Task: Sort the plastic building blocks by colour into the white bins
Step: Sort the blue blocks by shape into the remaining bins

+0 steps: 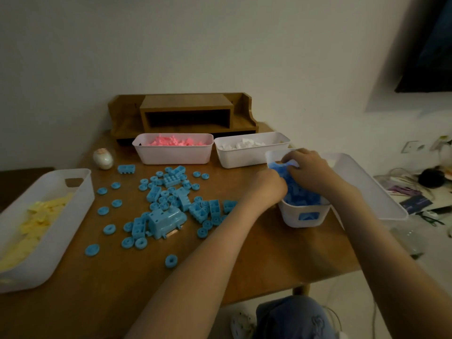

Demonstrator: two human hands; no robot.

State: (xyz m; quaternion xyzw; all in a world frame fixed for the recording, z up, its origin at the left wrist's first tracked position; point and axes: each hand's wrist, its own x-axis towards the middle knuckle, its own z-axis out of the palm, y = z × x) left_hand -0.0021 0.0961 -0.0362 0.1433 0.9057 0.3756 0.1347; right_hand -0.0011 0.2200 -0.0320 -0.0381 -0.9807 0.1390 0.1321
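Head view. My left hand (269,185) and right hand (309,171) are both down in the blue-block bin (303,217), which stands at the right side of the table (244,260).

Right hand: the fingers are bent over the blue heap (302,198) at the bin's far end and touch it. I cannot tell whether they grasp pieces or only press them down.

Left hand: it is at the bin's left rim with the fingers hidden inside. I cannot tell its state.

Step in hand, by my judgement: depositing or levelling blue pieces in a bin that is already heaped to the rim.

Outward findings:
- The loose blue blocks (179,200) are scattered across the middle of the table, not yet binned. They are bricks and many small wheels.
- One large hollow blue piece (166,220) lies among them.
- The pink-block bin (171,156) and the white-block bin (244,159) sit side by side at the back.
- The yellow-block bin (61,216) sits at the left edge.
- An empty bin (367,189) lies just to the right of the blue one.
- No other colour lies loose on the table.

Next move, as I assess it: withdraw one hand to the middle of the table and gather the wheels several at a time. The large piece calls for a whole-hand hold. Room in the blue bin looks doubtful, so the empty bin may be needed for the overflow.
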